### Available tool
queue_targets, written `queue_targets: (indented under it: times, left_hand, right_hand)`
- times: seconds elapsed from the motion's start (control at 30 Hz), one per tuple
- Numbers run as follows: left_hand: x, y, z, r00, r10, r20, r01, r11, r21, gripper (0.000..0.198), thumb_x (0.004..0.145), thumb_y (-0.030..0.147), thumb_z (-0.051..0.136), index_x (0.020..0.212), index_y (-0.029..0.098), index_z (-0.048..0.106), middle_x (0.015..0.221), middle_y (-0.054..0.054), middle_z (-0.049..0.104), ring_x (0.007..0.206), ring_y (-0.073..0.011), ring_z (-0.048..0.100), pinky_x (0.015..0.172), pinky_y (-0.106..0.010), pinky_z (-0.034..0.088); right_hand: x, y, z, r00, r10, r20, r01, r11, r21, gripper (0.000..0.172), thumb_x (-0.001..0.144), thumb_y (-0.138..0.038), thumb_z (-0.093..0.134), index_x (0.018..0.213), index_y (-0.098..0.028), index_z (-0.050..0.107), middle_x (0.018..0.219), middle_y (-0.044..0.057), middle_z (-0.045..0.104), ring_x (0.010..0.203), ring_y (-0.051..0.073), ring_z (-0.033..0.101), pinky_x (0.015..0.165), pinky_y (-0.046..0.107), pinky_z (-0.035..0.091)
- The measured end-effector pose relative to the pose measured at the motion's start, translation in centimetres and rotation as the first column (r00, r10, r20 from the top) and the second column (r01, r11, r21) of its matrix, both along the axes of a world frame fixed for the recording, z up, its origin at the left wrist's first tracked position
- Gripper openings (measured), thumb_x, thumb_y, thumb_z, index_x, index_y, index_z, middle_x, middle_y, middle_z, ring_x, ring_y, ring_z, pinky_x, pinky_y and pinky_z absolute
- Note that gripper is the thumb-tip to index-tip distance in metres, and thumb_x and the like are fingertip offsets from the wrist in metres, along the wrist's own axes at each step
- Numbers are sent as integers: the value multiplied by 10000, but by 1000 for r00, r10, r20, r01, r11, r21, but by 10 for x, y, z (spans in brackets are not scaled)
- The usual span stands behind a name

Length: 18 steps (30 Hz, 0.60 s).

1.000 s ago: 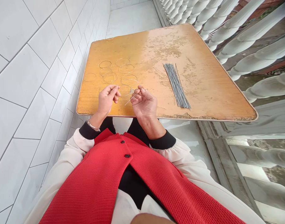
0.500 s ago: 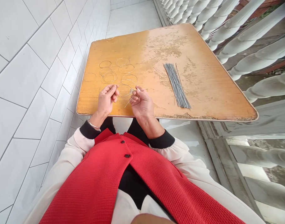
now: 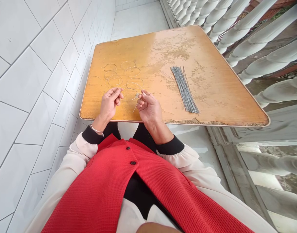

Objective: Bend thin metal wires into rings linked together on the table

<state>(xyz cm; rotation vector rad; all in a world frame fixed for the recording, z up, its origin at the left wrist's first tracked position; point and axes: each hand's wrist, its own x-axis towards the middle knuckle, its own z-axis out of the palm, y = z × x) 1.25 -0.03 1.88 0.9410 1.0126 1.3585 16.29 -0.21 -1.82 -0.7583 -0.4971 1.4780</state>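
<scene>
Since a second ago, the bare left hand (image 3: 108,104) has moved slightly left, away from the bare right hand (image 3: 150,108). Right fingers pinch a thin silver wire (image 3: 135,107) over the near left of the worn orange-brown desk (image 3: 163,42). Left fingers are pinched closed; I can't tell on what. Thin round wire rings (image 3: 135,78) lie farther back. Straight grey wires (image 3: 184,90) lie right.

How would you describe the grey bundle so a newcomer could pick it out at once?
On the worn wooden table, look right of the right hand. The grey bundle lies there, slanting across the paler part. It is straight and densely packed, unlike the fine round loops spread across the table's left side.
</scene>
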Motion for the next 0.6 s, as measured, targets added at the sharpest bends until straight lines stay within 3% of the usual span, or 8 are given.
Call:
queue_targets:
  times: [0.33, 0.6]
  left_hand:
    - [-13, 3, 0, 992, -67, -103, 68, 998, 5, 114, 965, 180, 599, 870, 156, 658, 633, 63, 615, 450, 3, 429, 462, -145, 334]
    - [-2, 0, -8, 998, -56, -37, 56, 998, 4, 133, 974, 128, 539, 860, 169, 595, 675, 62, 616, 532, -3, 525, 551, -138, 407]
  right_hand:
    - [7, -4, 1, 972, -12, 236, -7, 997, 79, 132, 735, -211, 733, 854, -204, 679, 665, -47, 636, 442, 34, 419, 425, 159, 382]
    - [-11, -2, -5, 984, -56, 168, 37, 993, 112, 186, 782, -205, 708, 901, -233, 568, 681, -67, 642, 509, 48, 539, 531, 162, 477]
